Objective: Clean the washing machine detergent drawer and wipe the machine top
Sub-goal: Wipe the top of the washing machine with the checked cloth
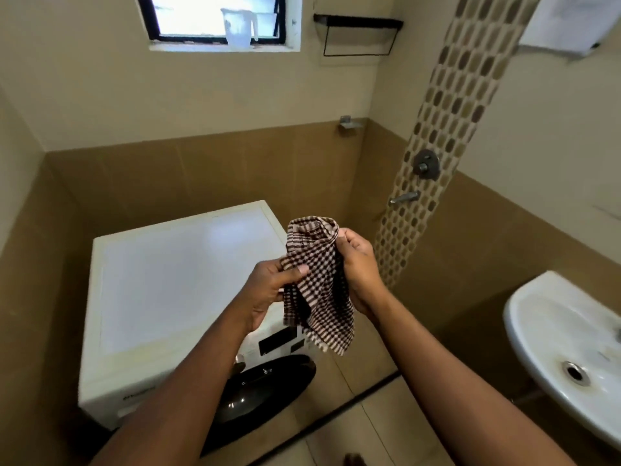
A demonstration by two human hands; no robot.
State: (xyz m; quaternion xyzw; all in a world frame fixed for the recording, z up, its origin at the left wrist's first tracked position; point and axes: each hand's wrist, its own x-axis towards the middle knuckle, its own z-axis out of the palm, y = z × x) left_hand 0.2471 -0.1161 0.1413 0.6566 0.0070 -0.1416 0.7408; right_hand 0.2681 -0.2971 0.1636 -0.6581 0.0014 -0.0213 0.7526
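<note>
A white front-loading washing machine [161, 280] stands in the corner with a bare, glossy top and a dark round door [258, 395] below. Both hands hold a brown-and-white checked cloth [316, 290] in the air above the machine's front right corner. My left hand [268, 294] pinches the cloth's left edge between thumb and fingers. My right hand [359, 267] grips its upper right part, and the rest hangs down loosely. My left forearm covers the machine's upper front left, so the detergent drawer is hidden.
A white wash basin [551, 358] juts from the right wall. Shower taps [425, 164] sit on a mosaic tile strip. A clear plastic jug [238, 26] stands on the window sill, and a black wire shelf [358, 31] hangs beside it. Tiled floor lies below.
</note>
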